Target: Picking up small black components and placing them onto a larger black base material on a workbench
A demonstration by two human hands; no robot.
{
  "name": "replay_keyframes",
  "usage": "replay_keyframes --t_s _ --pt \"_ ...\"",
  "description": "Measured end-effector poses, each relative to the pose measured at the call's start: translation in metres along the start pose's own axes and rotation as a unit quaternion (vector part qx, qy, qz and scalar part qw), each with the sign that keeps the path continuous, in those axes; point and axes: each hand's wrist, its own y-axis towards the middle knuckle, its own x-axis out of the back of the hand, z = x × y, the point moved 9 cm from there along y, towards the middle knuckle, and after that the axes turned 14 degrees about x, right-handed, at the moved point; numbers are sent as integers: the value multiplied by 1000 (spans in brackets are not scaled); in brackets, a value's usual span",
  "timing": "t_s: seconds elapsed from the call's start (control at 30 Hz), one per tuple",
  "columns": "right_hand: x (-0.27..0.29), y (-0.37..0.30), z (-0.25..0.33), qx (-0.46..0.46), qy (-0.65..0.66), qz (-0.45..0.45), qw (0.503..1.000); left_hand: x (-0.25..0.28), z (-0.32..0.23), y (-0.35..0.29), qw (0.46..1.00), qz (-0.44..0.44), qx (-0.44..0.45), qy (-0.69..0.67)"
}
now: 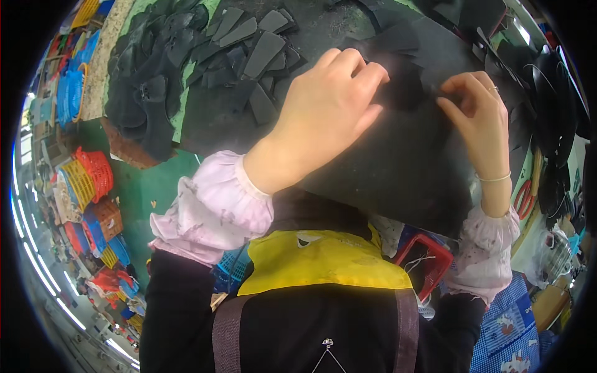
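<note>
My left hand is over the dark work surface, its fingers curled and its thumb bent in. At its fingertips is a flat black piece, dark against the dark surface, and the fingers seem closed on its edge. To the right, my right hand hangs with thumb and forefinger drawn together in a loose pinch. Anything between those tips is blurred and too dark to make out. Beyond my left hand lies a loose pile of flat black cut pieces, several of them wedge-shaped.
A heap of larger curved black pieces covers the table's left end. More black sheets hang at the right edge, near red-handled scissors. Below the table's near edge sits a red basket. Coloured crates stand at far left.
</note>
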Motion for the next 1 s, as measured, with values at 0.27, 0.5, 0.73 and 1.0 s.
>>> replay_keyframes --t_s 0.27,0.5,0.73,1.0 --pt "19 -14 -17 -72 149 -112 980 1 -5 -2 996 19 -59 -65" --pt "-14 -28 -7 -98 168 -13 981 -2 -11 -3 994 3 -58 -91" --pt "-24 -28 17 -109 232 5 967 -11 -25 -9 992 38 -81 -93" --pt "-37 -33 13 -148 323 13 935 -25 -35 2 999 -15 -46 -1"
